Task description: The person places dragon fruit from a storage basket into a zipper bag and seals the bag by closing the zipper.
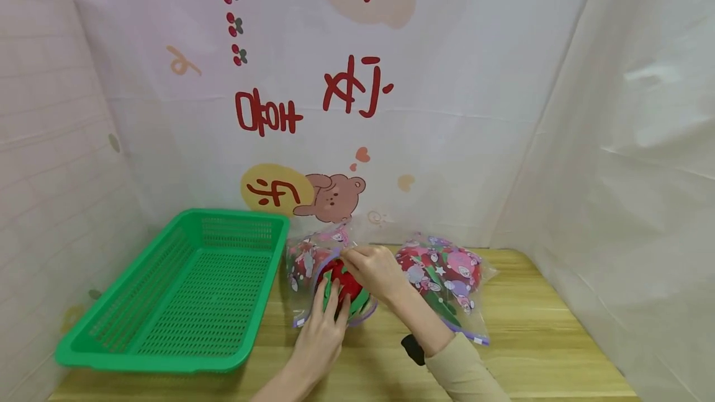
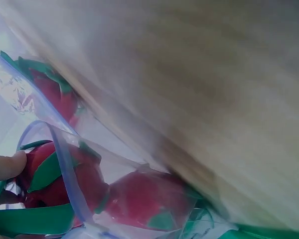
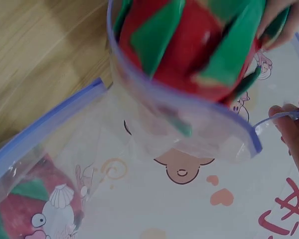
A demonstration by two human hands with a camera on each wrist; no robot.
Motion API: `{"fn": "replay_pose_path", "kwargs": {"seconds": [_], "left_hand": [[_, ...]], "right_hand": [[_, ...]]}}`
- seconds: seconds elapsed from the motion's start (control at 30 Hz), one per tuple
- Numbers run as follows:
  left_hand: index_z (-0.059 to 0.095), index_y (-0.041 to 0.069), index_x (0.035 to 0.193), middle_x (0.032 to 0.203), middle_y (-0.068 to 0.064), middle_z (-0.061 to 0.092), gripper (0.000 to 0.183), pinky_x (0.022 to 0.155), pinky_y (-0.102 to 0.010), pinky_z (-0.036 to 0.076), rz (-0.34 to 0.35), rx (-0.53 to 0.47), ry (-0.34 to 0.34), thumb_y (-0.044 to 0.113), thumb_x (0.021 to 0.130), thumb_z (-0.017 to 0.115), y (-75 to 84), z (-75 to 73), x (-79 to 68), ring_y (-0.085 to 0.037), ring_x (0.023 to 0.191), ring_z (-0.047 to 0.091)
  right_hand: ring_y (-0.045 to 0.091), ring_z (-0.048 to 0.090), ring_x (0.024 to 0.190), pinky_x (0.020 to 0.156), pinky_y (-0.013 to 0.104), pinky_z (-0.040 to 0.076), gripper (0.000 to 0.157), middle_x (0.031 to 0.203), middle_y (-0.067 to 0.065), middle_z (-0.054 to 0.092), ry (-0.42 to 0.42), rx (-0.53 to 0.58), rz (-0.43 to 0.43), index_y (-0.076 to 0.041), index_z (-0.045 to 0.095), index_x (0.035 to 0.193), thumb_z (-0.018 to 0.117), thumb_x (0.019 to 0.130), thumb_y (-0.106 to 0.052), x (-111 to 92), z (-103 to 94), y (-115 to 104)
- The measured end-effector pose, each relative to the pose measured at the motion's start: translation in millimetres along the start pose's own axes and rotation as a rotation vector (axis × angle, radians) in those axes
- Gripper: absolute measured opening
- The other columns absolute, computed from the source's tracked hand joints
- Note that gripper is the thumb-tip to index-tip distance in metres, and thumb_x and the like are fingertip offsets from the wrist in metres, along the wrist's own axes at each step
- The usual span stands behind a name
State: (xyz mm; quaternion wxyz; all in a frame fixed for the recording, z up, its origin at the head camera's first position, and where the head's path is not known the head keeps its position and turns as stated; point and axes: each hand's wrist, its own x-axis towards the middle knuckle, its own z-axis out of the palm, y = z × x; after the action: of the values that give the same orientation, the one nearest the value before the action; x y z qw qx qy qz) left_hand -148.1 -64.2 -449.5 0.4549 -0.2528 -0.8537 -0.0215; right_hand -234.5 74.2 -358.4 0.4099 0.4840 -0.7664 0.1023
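Observation:
A red dragon fruit with green scales sits in the mouth of a clear printed zip bag, ringed by its purple rim. My left hand holds the fruit from the near side, with the thumb against its skin. Higher up, my right hand pinches the far edge of the bag's mouth; its fingers show at that edge in the right wrist view. Through the plastic in the left wrist view, another dragon fruit shows behind the held one.
To the left stands a green perforated basket. A second printed zip bag with dragon fruit inside lies to the right on the wooden table. White printed cloth hangs behind and at both sides.

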Motion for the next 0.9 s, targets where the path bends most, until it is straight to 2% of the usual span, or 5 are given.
{"fn": "replay_pose_path", "kwargs": {"seconds": [0.3, 0.43, 0.6, 0.77, 0.9], "left_hand": [[0.071, 0.0, 0.103, 0.12, -0.027, 0.06, 0.06, 0.076, -0.031, 0.059, -0.004, 0.147, 0.059, 0.003, 0.102, 0.012, 2.0, -1.5, 8.0, -0.046, 0.109, 0.057], [0.068, -0.003, 0.109, 0.123, -0.028, 0.059, 0.025, 0.081, -0.031, 0.058, -0.024, 0.163, 0.023, 0.006, 0.09, 0.054, 0.6, 0.5, 14.6, -0.046, 0.111, 0.057], [0.067, -0.004, 0.113, 0.124, -0.027, 0.06, 0.067, 0.085, -0.03, 0.057, -0.017, 0.183, -0.019, 0.022, 0.055, 0.09, 0.1, 5.1, 23.6, -0.043, 0.113, 0.058], [0.066, -0.004, 0.115, 0.125, -0.027, 0.059, 0.069, 0.084, -0.03, 0.058, -0.011, 0.176, -0.015, 0.024, 0.056, 0.088, 1.8, 7.3, 28.6, -0.046, 0.112, 0.056], [0.07, -0.005, 0.106, 0.122, -0.027, 0.061, 0.025, 0.082, -0.031, 0.058, 0.01, 0.163, 0.086, 0.009, 0.089, 0.058, 3.1, 9.4, 27.5, -0.047, 0.111, 0.057]], "right_hand": [[0.011, 0.069, 0.063, 0.059, 0.017, 0.055, 0.015, 0.075, 0.002, 0.074, 0.038, -0.023, -0.025, -0.006, 0.074, 0.084, 0.081, 0.07, -0.006, 4, -4.9, -1], [0.011, 0.07, 0.064, 0.06, 0.018, 0.056, 0.015, 0.076, 0.003, 0.074, 0.031, -0.013, -0.052, -0.004, 0.074, 0.086, 0.08, 0.072, -0.005, 8, -6.2, -5], [0.011, 0.068, 0.06, 0.056, 0.018, 0.054, 0.013, 0.075, 0.004, 0.073, 0.036, 0.009, -0.044, -0.004, 0.074, 0.086, 0.078, 0.073, -0.003, 10, -7.0, -7], [0.012, 0.07, 0.064, 0.058, 0.018, 0.055, 0.014, 0.076, 0.004, 0.074, 0.05, 0.017, -0.028, -0.004, 0.075, 0.086, 0.077, 0.072, -0.002, 9, -6.7, -6], [0.012, 0.069, 0.062, 0.057, 0.016, 0.054, 0.015, 0.076, 0.005, 0.074, 0.056, 0.057, 0.003, -0.002, 0.075, 0.087, 0.077, 0.072, 0.0, 7, -7.5, -3]]}}
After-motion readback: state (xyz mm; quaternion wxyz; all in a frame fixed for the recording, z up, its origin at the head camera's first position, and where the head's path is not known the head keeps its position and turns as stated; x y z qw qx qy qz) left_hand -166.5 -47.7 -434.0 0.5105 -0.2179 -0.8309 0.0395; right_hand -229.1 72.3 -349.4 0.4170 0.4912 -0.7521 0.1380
